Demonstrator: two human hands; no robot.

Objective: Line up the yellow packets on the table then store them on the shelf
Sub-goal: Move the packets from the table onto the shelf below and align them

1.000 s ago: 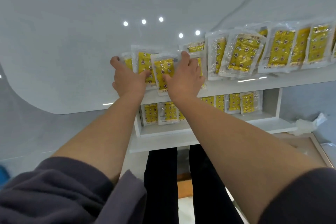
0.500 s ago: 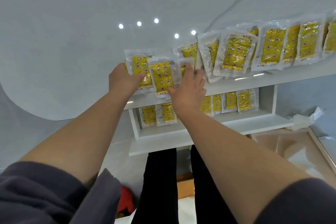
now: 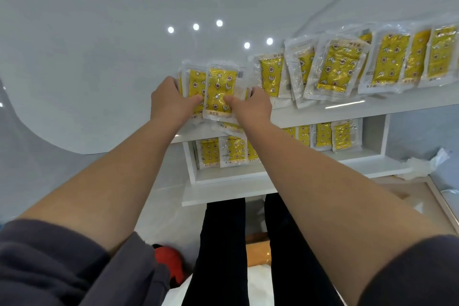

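Squaring a stack (image 3: 218, 92) of packets on the counter (image 3: 99, 69), near its front edge.
Left hand (image 3: 171, 100): fingers curled round the stack's left side, thumb on its face.
Right hand (image 3: 252, 107): matching grip, right side.
Advice: press both sides inward evenly and keep the stack flat.
Row (image 3: 335, 69): loose packets overlapping to the right.
Shelf (image 3: 360, 156): below, part filled.
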